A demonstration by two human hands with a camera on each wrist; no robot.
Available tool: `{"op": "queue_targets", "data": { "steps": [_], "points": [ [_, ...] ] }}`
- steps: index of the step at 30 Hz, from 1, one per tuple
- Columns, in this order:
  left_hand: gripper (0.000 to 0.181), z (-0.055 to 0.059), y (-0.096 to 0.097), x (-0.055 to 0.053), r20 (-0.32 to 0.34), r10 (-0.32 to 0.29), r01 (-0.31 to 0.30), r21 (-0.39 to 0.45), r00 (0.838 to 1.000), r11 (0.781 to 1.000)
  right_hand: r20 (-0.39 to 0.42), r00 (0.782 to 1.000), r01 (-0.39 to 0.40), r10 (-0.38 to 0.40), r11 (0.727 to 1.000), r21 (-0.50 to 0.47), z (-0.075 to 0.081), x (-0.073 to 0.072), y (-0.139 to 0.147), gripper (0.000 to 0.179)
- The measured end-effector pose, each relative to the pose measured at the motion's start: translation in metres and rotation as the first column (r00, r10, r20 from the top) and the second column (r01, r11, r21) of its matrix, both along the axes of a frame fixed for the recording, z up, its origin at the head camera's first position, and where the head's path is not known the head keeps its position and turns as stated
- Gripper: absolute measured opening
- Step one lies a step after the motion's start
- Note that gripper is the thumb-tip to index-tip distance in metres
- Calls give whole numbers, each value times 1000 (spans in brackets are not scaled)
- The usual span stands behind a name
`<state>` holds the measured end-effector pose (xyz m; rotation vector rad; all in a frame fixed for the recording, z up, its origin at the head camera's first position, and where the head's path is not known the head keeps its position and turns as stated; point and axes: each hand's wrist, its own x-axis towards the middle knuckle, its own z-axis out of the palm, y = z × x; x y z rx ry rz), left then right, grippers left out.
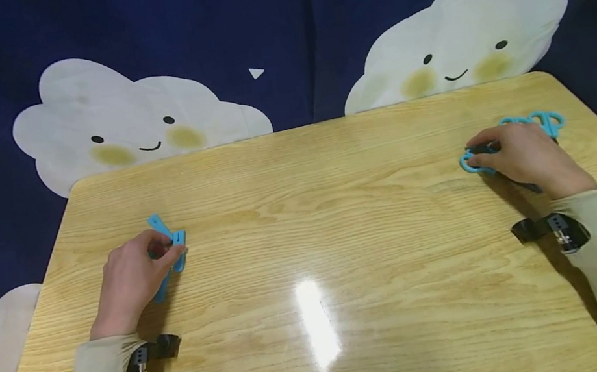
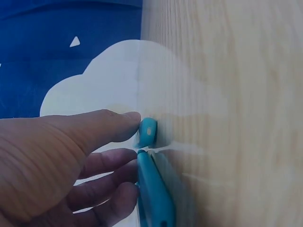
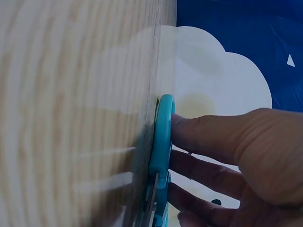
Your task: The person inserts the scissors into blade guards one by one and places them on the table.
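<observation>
My left hand (image 1: 130,276) is low over several narrow blue plastic pieces at the table's left side. Its thumb and index finger close around one short piece with a dark slot (image 1: 179,237); the left wrist view shows that piece (image 2: 148,131) end-on at the thumb tip. A longer blue piece (image 2: 157,196) lies against the other fingers, and another strip's end (image 1: 156,222) sticks out beyond them. At the right, my right hand (image 1: 525,158) pinches the light-blue handle of a pair of scissors (image 3: 162,137), low at the tabletop. The hand hides much of the scissors.
More light-blue scissor handles (image 1: 548,121) lie just behind the right hand, near the table's right edge. The wooden table (image 1: 303,211) stretches between both hands. A dark-blue cloth with white clouds (image 1: 303,34) stands along its back edge.
</observation>
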<state>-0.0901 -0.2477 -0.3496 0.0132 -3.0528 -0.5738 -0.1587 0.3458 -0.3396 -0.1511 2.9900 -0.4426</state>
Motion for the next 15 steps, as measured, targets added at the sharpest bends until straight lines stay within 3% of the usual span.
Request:
{"op": "queue_targets", "data": {
  "steps": [15],
  "points": [
    [33,-2,1,-3,40,-15,13,48,999,999,-79,997,1,0,1000,12,-1,0,-3,38]
  ]
}}
